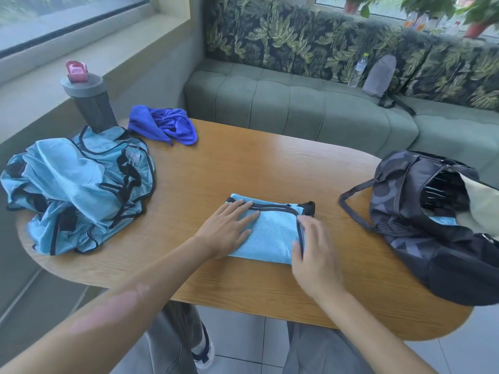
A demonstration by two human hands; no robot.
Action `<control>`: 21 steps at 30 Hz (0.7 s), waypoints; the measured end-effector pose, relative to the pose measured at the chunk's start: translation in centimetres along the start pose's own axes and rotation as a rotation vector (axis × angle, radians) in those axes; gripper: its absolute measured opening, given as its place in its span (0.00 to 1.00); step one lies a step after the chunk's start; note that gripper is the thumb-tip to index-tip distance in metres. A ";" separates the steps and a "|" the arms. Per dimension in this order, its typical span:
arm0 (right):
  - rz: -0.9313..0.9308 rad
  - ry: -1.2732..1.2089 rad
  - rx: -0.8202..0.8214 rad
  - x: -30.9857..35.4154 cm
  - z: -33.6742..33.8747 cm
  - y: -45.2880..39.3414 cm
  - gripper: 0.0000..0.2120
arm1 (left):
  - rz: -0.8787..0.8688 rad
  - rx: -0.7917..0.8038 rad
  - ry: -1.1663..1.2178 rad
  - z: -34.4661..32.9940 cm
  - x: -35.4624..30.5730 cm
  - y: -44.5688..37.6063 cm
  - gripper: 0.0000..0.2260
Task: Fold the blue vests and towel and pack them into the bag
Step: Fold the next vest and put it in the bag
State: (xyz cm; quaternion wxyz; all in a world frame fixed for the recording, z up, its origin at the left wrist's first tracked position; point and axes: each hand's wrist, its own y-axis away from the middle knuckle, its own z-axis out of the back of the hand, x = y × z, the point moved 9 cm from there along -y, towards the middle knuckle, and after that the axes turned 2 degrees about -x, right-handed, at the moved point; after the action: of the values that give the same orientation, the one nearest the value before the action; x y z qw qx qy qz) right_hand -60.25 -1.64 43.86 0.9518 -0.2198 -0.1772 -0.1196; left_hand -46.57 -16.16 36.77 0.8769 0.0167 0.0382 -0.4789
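Two hands: both on the folded vest [272, 233], centre of the wooden table [243, 163]
Left hand [229, 228]: fingers straight, pressing flat
Right hand [313, 247]: blurred, grip unclear
Vest pile [78, 190]: crumpled, left
Towel [164, 124]: bunched, upper left
Bag [432, 228]: gaping, right edge

Soft, even daylight comes in through the window [67, 20] beyond the table's far left corner. The table [243, 168] carries a pale sheen along its middle and far edge; shadows are faint and diffuse. The right hand [314, 255] is motion-blurred. Wide-angle distortion bends lines near the picture's edges, where detail softens.
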 end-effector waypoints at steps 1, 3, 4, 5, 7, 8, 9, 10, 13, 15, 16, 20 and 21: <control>0.164 0.109 0.054 1.5 -0.8 1.0 0.25 | -0.019 -0.014 -0.029 0.1 0.0 -0.2 0.31; 0.343 0.305 0.198 2.2 -3.6 2.9 0.29 | -0.073 -0.048 -0.079 0.4 -0.2 -0.7 0.29; 0.364 0.381 0.242 1.8 -4.6 3.3 0.30 | -0.097 -0.063 -0.099 0.5 -0.2 -0.9 0.28; 0.364 0.440 0.249 1.3 -5.2 3.2 0.31 | -0.110 -0.062 -0.112 0.4 -0.2 -1.1 0.27; 0.319 0.499 0.219 0.4 -5.5 2.0 0.30 | -0.111 -0.024 -0.101 -0.2 0.0 -1.2 0.27; 0.304 0.516 0.202 0.2 -5.7 1.4 0.29 | -0.103 0.001 -0.081 -0.6 0.3 -1.1 0.28; 0.300 0.530 0.192 0.1 -5.7 1.1 0.28 | -0.091 0.015 -0.060 -0.8 0.4 -1.1 0.28; 0.306 0.536 0.190 0.0 -5.7 1.0 0.27 | -0.081 0.023 -0.047 -0.9 0.6 -1.1 0.28; 0.331 0.540 0.191 -0.9 -5.1 1.4 0.26 | -0.050 0.039 -0.017 -1.1 1.0 -1.1 0.28; 0.360 0.557 0.186 -1.6 -4.3 1.6 0.26 | -0.038 0.042 -0.014 -1.2 1.1 -1.1 0.28; 0.382 0.575 0.183 -1.8 -4.1 1.6 0.26 | -0.036 0.040 -0.015 -1.2 1.1 -1.1 0.28; 0.456 0.632 0.225 -1.9 -4.1 1.8 0.26 | -0.029 0.033 -0.023 -1.1 1.1 -1.1 0.28; 0.467 0.643 0.247 -2.2 -4.1 1.8 0.26 | -0.027 0.034 -0.020 -1.2 1.1 -1.1 0.28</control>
State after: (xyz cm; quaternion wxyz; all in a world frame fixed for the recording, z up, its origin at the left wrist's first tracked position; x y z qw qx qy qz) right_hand -60.54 -1.64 38.84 0.9794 -0.0898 0.1707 0.0592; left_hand -46.95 -17.61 35.52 0.8702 0.0262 0.0217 -0.4916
